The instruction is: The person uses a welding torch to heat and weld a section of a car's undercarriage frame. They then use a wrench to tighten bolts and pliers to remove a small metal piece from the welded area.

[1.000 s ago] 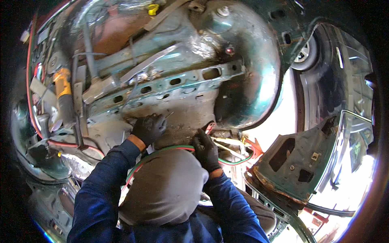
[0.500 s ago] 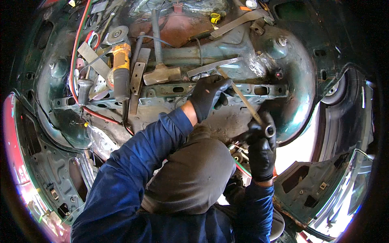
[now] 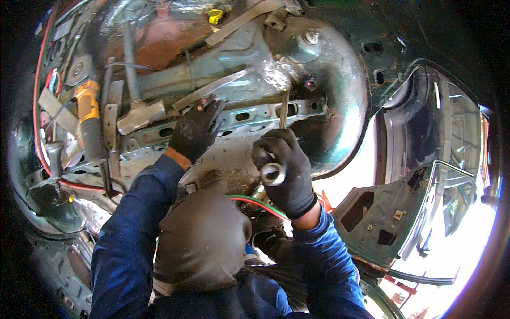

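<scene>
Head view: right hand (image 3: pixel 288 169) clamped on a ring-ended tool (image 3: pixel 285 111) — best kept clear of the unclenched left hand (image 3: pixel 195 129).

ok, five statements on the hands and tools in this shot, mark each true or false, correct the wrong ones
1. The right hand holds a metal tool with a ring-shaped end. True.
2. The hammer lies to the left of the left hand. True.
3. The left hand is bare. False: it wears a dark glove.
4. No power tool is in view. False: a yellow-and-black power tool lies farther left than the hammer.
5. A flat metal bar lies close to the left hand. True.
</scene>
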The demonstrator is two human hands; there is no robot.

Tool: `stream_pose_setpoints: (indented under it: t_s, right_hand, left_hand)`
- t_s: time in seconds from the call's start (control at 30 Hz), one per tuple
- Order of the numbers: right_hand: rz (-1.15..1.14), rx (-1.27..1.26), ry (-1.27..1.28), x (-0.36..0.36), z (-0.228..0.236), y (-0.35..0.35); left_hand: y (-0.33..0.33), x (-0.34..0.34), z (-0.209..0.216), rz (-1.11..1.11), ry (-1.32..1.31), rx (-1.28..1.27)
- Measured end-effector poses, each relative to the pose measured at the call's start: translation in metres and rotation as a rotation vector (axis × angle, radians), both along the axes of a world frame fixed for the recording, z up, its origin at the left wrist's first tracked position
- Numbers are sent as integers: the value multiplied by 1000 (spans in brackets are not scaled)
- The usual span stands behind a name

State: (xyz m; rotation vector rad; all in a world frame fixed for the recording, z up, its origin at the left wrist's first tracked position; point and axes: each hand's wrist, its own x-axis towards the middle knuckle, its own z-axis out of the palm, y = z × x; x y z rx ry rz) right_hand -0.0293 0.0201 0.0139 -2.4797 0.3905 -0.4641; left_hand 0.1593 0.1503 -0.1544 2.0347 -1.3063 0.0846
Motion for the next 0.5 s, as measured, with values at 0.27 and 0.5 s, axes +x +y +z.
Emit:
stream_pose_setpoints:
  t_s: [0.27, 0.5]
  right_hand:
    - [76, -399, 259, -1, -45, -74]
    - [-77, -434, 297, 6, -69, -73]
  left_hand:
    - [-9, 0, 3, 64, 46, -23]
    - [-13, 2, 12, 67, 107, -138]
